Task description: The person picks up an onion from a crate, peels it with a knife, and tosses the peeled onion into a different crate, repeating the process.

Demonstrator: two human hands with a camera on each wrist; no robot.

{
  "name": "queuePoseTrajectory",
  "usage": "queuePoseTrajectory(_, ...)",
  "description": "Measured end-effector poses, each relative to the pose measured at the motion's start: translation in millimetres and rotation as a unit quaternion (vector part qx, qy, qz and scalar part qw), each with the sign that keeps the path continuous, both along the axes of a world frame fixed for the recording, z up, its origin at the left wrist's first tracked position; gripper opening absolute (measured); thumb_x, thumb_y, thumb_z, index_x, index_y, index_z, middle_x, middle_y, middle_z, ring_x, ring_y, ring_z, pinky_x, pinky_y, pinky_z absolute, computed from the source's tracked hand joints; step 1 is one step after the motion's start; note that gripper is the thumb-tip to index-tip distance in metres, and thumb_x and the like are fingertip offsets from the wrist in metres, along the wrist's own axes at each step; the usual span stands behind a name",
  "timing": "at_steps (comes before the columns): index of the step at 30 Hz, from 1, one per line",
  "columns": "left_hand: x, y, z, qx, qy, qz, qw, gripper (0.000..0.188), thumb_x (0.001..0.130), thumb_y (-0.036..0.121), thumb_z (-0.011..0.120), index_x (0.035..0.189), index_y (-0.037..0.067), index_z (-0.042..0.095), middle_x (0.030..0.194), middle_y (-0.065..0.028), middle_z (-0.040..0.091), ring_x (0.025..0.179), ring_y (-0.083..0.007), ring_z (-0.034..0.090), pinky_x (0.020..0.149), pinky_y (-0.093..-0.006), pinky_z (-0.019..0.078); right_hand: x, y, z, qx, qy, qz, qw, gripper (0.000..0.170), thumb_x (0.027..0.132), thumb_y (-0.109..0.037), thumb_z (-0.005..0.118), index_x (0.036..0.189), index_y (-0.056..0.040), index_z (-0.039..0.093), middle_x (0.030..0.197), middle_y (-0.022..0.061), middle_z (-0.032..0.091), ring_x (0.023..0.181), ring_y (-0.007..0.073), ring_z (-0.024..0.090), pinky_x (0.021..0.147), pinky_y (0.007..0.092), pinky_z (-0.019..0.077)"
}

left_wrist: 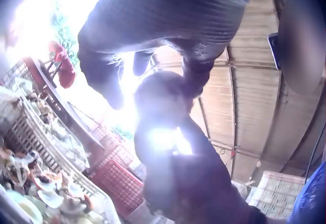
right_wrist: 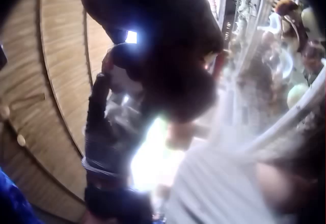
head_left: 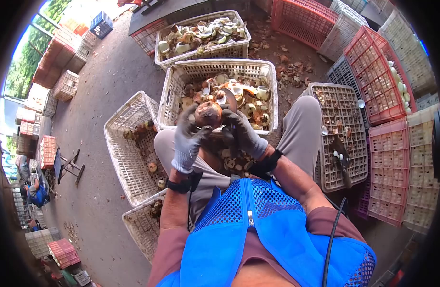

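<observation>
In the head view, my gloved left hand (head_left: 187,138) holds a round brown coconut (head_left: 208,115) with its fingers and thumb around the left side. My right hand (head_left: 244,134), in a dark, worn glove, is close against the coconut's right side. A broad brown curved blade (head_left: 230,100) rises from the right hand just beyond the coconut; the handle is hidden. Below them sits a white crate (head_left: 220,62) of shell and husk pieces. Glare washes out both wrist views, where the left hand (left_wrist: 168,25) and right hand (right_wrist: 147,25) appear as dark shapes.
Another white crate (head_left: 203,55) of pale shells stands beyond. At left, a tilted white crate (head_left: 118,138) holds several brown coconuts. On the right, a dark tool (head_left: 340,160) lies on an upturned crate (head_left: 344,103), near stacked red crates (head_left: 388,165). Husk scraps (head_left: 289,69) litter the floor.
</observation>
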State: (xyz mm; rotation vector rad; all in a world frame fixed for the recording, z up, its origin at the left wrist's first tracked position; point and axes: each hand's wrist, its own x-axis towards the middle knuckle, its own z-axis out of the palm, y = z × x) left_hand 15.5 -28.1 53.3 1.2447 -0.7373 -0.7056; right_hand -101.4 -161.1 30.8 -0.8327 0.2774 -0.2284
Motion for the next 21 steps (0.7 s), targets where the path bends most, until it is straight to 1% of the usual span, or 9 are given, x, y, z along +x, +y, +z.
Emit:
queuePoseTrajectory(2,-9,-3,-6,-0.071,0.069,-0.009,0.995,0.078,0.075,-0.003,0.075,0.142,0.004,0.035,0.131,-0.0095,0.051,0.115,-0.0188,0.055,0.098,-0.0299,0.0473,2,11,-4,-0.037,-0.013,-0.054,0.998,0.054,0.091,-0.022,0.059,0.140,-0.0082,0.041,0.102,0.0044,0.062,0.090,0.0100,0.058,0.079,0.0246,0.0476)
queuePoseTrajectory(4,-6,1,-11,-0.024,0.043,0.010,0.999,0.077,0.075,-0.001,0.076,0.140,0.004,0.036,0.129,-0.0093,0.052,0.115,-0.0188,0.055,0.098,-0.0306,0.0469,-3,19,-10,-0.116,-0.015,-0.071,0.991,0.064,0.088,-0.015,0.059,0.146,-0.0077,0.032,0.107,0.0072,0.060,0.091,0.0128,0.058,0.080,0.0278,0.0482)
queuePoseTrajectory(6,-2,8,-6,0.021,0.063,0.015,0.998,0.076,0.072,0.002,0.079,0.136,0.004,0.039,0.127,-0.0084,0.053,0.113,-0.0184,0.055,0.099,-0.0309,0.0469,-7,12,-17,-0.290,0.033,-0.053,0.955,0.069,0.087,-0.018,0.061,0.147,-0.0075,0.029,0.093,0.0113,0.062,0.080,0.0158,0.061,0.070,0.0314,0.0504)
queuePoseTrajectory(8,5,14,-5,0.010,0.042,0.004,0.999,0.074,0.071,0.002,0.080,0.134,0.004,0.041,0.126,-0.0083,0.053,0.112,-0.0182,0.056,0.098,-0.0307,0.0475,-19,6,10,-0.468,0.091,-0.022,0.879,0.073,0.088,-0.023,0.064,0.147,-0.0067,0.026,0.079,0.0154,0.062,0.072,0.0204,0.065,0.062,0.0357,0.0514)
queuePoseTrajectory(11,7,18,-12,0.035,-0.001,0.000,0.999,0.072,0.069,0.004,0.080,0.131,0.003,0.042,0.123,-0.0086,0.053,0.112,-0.0180,0.055,0.098,-0.0314,0.0473,-22,5,22,-0.653,0.051,-0.060,0.753,0.082,0.084,-0.030,0.069,0.148,-0.0046,0.023,0.068,0.0200,0.059,0.070,0.0283,0.067,0.058,0.0406,0.0510)
queuePoseTrajectory(12,6,18,-14,0.047,-0.014,-0.003,0.999,0.073,0.069,0.005,0.080,0.131,0.003,0.042,0.123,-0.0086,0.053,0.112,-0.0180,0.055,0.098,-0.0316,0.0473,-22,5,27,-0.672,0.055,-0.028,0.738,0.088,0.082,-0.031,0.070,0.149,-0.0047,0.020,0.076,0.0207,0.062,0.070,0.0337,0.066,0.053,0.0447,0.0497)
queuePoseTrajectory(15,-1,18,-11,0.067,-0.013,-0.009,0.998,0.077,0.066,0.010,0.083,0.131,0.004,0.042,0.123,-0.0088,0.052,0.113,-0.0183,0.055,0.098,-0.0319,0.0474,-19,9,21,-0.739,0.046,-0.028,0.671,0.089,0.080,-0.028,0.070,0.150,-0.0054,0.019,0.079,0.0183,0.061,0.063,0.0335,0.064,0.052,0.0440,0.0497)
queuePoseTrajectory(16,-4,18,-8,0.076,-0.028,-0.010,0.997,0.077,0.065,0.009,0.083,0.131,0.004,0.042,0.124,-0.0089,0.052,0.113,-0.0185,0.055,0.098,-0.0322,0.0476,-18,9,20,-0.729,0.037,-0.023,0.683,0.091,0.080,-0.026,0.069,0.151,-0.0051,0.016,0.084,0.0178,0.061,0.061,0.0339,0.062,0.050,0.0443,0.0497)
queuePoseTrajectory(21,-14,16,0,0.089,-0.030,-0.001,0.996,0.076,0.065,0.006,0.083,0.130,0.005,0.043,0.121,-0.0089,0.055,0.111,-0.0187,0.057,0.096,-0.0338,0.0498,-23,11,22,-0.740,0.027,-0.011,0.672,0.091,0.081,-0.022,0.066,0.151,-0.0023,0.012,0.084,0.0187,0.061,0.062,0.0347,0.062,0.050,0.0447,0.0496)
